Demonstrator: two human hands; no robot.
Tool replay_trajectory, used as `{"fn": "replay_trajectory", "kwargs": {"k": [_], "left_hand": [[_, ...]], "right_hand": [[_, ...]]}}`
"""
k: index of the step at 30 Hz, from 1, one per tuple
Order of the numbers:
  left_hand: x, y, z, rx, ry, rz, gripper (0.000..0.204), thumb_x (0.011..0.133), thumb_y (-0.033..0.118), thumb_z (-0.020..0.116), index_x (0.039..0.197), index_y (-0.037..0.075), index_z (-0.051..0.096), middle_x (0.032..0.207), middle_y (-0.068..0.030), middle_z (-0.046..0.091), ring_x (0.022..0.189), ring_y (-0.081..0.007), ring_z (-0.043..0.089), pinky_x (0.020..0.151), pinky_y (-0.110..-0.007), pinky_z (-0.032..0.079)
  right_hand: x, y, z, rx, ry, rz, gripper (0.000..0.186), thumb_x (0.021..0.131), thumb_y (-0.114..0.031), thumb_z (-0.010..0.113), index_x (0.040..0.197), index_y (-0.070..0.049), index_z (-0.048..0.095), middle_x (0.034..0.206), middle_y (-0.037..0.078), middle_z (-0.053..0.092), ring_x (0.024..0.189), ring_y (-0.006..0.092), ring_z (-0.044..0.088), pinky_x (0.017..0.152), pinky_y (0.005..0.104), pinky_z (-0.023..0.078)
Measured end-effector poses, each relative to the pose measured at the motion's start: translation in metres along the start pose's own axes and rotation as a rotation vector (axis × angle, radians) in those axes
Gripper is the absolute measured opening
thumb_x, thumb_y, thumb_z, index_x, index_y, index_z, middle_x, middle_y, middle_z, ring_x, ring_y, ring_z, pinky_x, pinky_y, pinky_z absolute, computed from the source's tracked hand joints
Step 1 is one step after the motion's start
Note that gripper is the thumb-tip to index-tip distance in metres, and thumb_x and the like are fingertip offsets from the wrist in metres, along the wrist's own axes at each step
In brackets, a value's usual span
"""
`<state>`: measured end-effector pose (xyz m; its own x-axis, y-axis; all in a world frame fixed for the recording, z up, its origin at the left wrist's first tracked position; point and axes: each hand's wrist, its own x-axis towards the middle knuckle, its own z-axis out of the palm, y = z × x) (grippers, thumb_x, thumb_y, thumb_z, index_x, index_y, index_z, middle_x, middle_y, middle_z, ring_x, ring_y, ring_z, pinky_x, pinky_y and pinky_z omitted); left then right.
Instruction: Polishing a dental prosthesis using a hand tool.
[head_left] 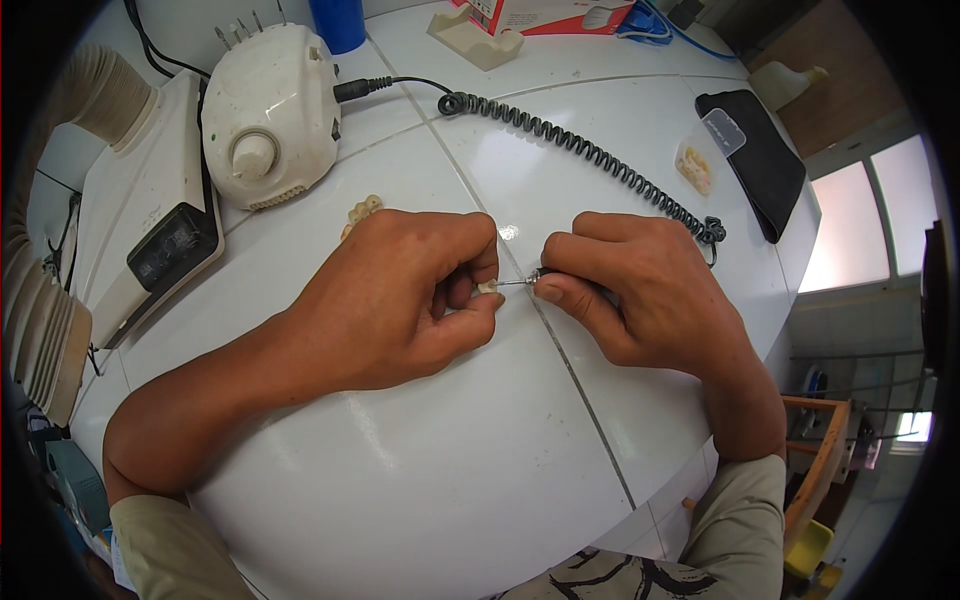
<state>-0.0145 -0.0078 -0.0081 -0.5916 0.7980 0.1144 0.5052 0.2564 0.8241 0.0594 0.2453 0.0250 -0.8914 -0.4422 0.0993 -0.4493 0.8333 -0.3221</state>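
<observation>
My left hand [410, 290] is closed, pinching a small cream-coloured piece [487, 287] between fingertips and thumb. My right hand [635, 290] grips a dark and silver rotary handpiece [534, 278], largely hidden by the fingers. Its thin metal bit [510, 283] reaches leftward to the cream piece; whether they touch is too small to tell. A cream dental model [362, 210] lies just behind my left hand, partly hidden by it. A coiled black cord [570, 138] runs from a white control unit [265, 110] down behind my right hand.
A white machine [150, 190] with a ribbed hose [45, 300] stands at left. A blue cup [338, 20], cream tray [475, 45] and red-and-white box [545, 15] sit at the back. At right lie a small container [695, 170] and black folded item [760, 160] on the tiled table [420, 450].
</observation>
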Motion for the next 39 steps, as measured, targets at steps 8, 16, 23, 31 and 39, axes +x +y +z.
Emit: {"fn": "replay_trajectory", "kwargs": {"k": [8,16,23,31,39], "left_hand": [[-0.0016,0.0005,-0.0008,-0.002,0.001,-0.002,0.015,0.091,0.008,0.079,0.094,0.0,0.067,0.075,-0.0047,0.065,0.064,-0.0109,0.062,0.057,-0.029,0.05],[-0.0014,0.0021,-0.002,-0.001,-0.012,-0.048,0.015,0.091,0.008,0.079,0.095,0.0,0.067,0.075,-0.0038,0.066,0.065,-0.0104,0.063,0.058,-0.028,0.052],[0.0002,0.0034,-0.0016,-0.035,-0.018,-0.073,0.016,0.091,0.01,0.077,0.093,-0.001,0.066,0.074,-0.0111,0.07,0.064,-0.0211,0.069,0.061,-0.036,0.055],[-0.0009,0.002,-0.0017,-0.04,-0.027,-0.106,0.013,0.092,0.007,0.079,0.098,0.0,0.07,0.078,-0.0032,0.068,0.067,-0.0093,0.065,0.06,-0.027,0.053],[0.0001,0.0037,-0.002,-0.041,-0.027,-0.097,0.012,0.093,0.006,0.079,0.098,0.0,0.07,0.077,-0.0029,0.068,0.065,-0.009,0.064,0.06,-0.027,0.052]], "right_hand": [[0.001,-0.0002,0.0011,-0.001,0.003,-0.006,0.025,0.107,-0.031,0.072,0.093,-0.01,0.071,0.066,0.007,0.057,0.06,0.0297,0.06,0.056,0.0448,0.045],[0.0014,-0.0014,0.001,-0.009,0.008,-0.004,0.026,0.107,-0.031,0.072,0.092,-0.01,0.071,0.067,0.007,0.058,0.06,0.0292,0.06,0.056,0.0444,0.046],[0.0009,-0.0007,0.0009,-0.003,0.005,0.014,0.026,0.107,-0.031,0.072,0.092,-0.01,0.071,0.067,0.007,0.058,0.061,0.0292,0.061,0.056,0.0447,0.046],[0.0012,0.0003,-0.0011,0.015,-0.016,-0.021,0.026,0.107,-0.032,0.072,0.093,-0.011,0.071,0.067,0.007,0.058,0.061,0.0294,0.061,0.057,0.0447,0.046],[0.0009,-0.0003,-0.0007,0.007,-0.006,0.005,0.027,0.107,-0.032,0.072,0.093,-0.01,0.071,0.067,0.008,0.057,0.061,0.0295,0.061,0.056,0.0449,0.045]]}}
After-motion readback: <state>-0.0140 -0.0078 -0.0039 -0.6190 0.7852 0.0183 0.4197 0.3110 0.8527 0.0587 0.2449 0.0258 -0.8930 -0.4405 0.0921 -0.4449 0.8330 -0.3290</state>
